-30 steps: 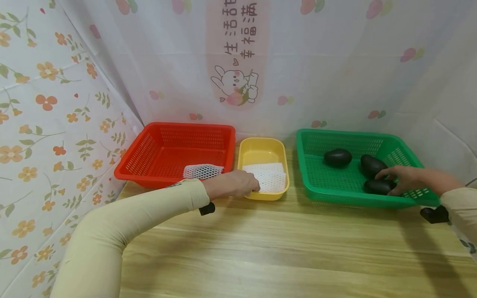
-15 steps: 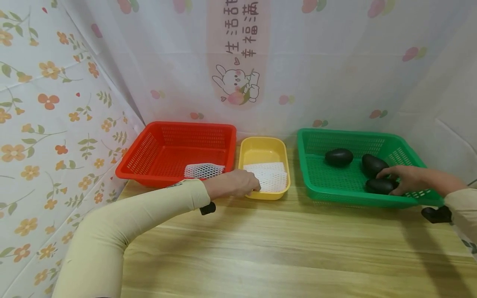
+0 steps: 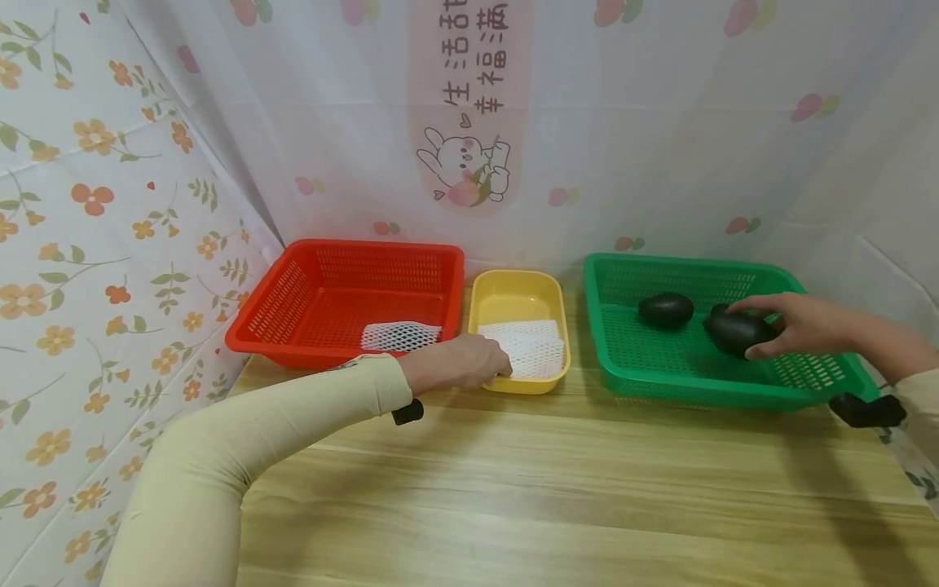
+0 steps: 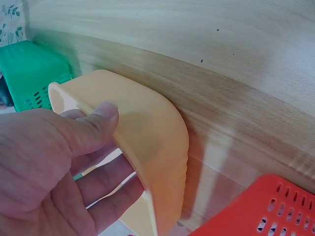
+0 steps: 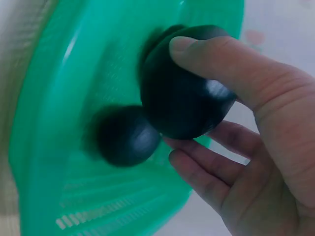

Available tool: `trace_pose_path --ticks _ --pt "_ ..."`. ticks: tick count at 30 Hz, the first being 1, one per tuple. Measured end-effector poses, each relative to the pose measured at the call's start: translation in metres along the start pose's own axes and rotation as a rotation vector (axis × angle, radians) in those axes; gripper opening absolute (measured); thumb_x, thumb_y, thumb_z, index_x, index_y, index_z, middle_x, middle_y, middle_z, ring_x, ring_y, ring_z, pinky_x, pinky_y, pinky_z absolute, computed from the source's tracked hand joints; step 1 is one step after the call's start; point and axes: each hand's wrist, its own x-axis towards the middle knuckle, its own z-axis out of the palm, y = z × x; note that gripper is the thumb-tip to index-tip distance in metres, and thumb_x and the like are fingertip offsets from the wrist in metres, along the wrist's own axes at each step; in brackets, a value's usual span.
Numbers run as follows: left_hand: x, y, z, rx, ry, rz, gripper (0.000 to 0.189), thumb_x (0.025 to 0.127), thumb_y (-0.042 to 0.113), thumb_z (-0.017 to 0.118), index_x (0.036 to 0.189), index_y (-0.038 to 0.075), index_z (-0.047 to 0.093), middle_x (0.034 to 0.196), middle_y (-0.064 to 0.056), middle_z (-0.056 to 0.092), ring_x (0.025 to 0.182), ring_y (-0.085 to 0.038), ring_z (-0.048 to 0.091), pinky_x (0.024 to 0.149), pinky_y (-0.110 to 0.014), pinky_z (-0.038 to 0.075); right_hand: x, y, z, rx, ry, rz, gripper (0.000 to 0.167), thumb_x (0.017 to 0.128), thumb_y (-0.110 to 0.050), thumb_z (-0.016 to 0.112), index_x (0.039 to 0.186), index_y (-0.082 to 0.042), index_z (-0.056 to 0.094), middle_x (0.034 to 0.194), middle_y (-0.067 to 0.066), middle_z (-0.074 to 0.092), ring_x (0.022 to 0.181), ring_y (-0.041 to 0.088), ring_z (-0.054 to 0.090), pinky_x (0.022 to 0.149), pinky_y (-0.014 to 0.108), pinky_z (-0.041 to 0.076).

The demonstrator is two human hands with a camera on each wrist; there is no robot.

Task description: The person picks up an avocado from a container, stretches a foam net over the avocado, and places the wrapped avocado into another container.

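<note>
My left hand (image 3: pixel 462 361) grips the near rim of a small yellow tray (image 3: pixel 513 281); the left wrist view shows the thumb (image 4: pixel 101 123) outside its wall and the fingers inside. White foam netting (image 3: pixel 524 346) lies in that tray. Over at the right, my right hand (image 3: pixel 810 326) holds a dark avocado (image 3: pixel 737 334) between thumb and fingers, raised above the floor of the green basket (image 3: pixel 645 379). Behind the held fruit, another avocado (image 3: pixel 719 310) is mostly hidden. A third avocado (image 3: pixel 665 311) lies to its left in the basket.
Left of the tray stands a red basket (image 3: pixel 345 253). It contains a dark thing in white foam netting (image 3: pixel 401 337), partly hidden by the left arm. Patterned curtains (image 3: pixel 631 163) hang behind and beside the wooden table (image 3: pixel 543 489).
My right hand has lifted the nearest avocado from the green basket's floor, moving up and slightly left, so it now covers the one behind. The left hand stays on the tray.
</note>
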Motion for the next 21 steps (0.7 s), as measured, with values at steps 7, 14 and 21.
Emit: trace_pose_path --ticks 7,14,21 --pt "0.001 0.0 0.001 -0.017 -0.005 -0.008 0.036 0.1 0.013 0.066 0.136 0.016 0.067 0.124 -0.002 0.067 0.105 -0.019 0.06 0.096 -0.033 0.049 0.006 -0.034 -0.006 0.01 0.06 -0.021 0.069 0.087 -0.029 0.083 0.143 -0.006 0.051 0.12 0.016 0.061 0.075 0.01 0.063 0.06 0.032 0.048" --pt "0.004 -0.002 0.004 0.006 -0.012 -0.005 0.036 0.1 0.015 0.066 0.135 0.016 0.067 0.123 -0.001 0.068 0.108 -0.02 0.061 0.095 -0.035 0.05 0.008 -0.064 -0.005 -0.005 0.136 -0.081 0.069 0.085 -0.029 0.085 0.144 -0.012 0.052 0.122 0.016 0.061 0.081 0.014 0.066 0.061 0.033 0.051" --pt "0.004 -0.002 0.005 -0.021 -0.011 -0.018 0.037 0.1 0.015 0.066 0.137 0.017 0.066 0.125 -0.001 0.068 0.109 -0.021 0.062 0.096 -0.035 0.05 0.01 -0.093 0.002 0.019 0.176 -0.146 0.069 0.085 -0.027 0.085 0.144 -0.011 0.053 0.13 0.02 0.058 0.093 0.028 0.069 0.066 0.038 0.053"
